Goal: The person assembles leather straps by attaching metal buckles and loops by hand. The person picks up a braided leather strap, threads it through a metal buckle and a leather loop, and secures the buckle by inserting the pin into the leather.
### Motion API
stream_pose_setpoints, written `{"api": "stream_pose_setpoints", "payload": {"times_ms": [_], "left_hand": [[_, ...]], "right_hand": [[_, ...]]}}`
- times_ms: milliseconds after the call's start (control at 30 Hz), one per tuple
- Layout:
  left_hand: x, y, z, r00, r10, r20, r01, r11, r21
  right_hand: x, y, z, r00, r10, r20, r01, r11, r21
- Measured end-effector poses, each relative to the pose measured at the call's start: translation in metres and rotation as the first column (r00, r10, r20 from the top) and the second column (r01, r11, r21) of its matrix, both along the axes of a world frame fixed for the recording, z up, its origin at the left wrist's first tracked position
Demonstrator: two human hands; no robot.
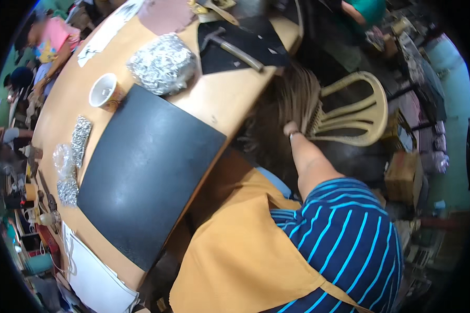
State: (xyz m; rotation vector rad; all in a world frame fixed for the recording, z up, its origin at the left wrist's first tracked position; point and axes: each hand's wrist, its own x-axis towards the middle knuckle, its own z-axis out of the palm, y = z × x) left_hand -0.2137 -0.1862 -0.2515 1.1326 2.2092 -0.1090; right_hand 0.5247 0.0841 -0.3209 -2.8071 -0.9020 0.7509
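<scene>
My right hand (291, 129) reaches out from a dark blue sleeve with light blue stripes. It is down beside a bundle of long brown strips (300, 96), at the seat of a beige plastic chair (357, 130). The strips hang over the chair and spread below it in a blur. Whether my fingers grip them I cannot make out, as they are small and partly hidden. My left hand is out of the picture. A yellow-orange apron (240, 250) covers my front.
A wooden table (214, 107) curves along the left, bearing a black mat (151, 167), a paper cup (105, 93), a silvery wrapped bundle (162, 62), a hammer (235, 49) on black sheet and white papers (94, 271). A cardboard box (403, 175) stands behind the chair. Other people are around.
</scene>
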Motion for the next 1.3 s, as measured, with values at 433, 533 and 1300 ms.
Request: {"api": "stream_pose_setpoints", "payload": {"times_ms": [433,533,1300], "left_hand": [[0.014,-0.038,0.026,0.992,0.126,-0.029,-0.129,0.971,-0.2],[0.02,-0.05,0.027,0.989,0.144,-0.034,-0.148,0.964,-0.223],[0.024,-0.094,0.02,0.999,0.029,0.035,-0.024,0.992,-0.124]], "right_hand": [[0.006,-0.022,-0.049,0.963,-0.259,0.073,0.268,0.949,-0.166],[0.019,-0.016,-0.046,0.959,-0.273,0.07,0.281,0.949,-0.142],[0.127,-0.076,-0.028,0.989,-0.033,0.146,-0.033,0.903,0.429]]}}
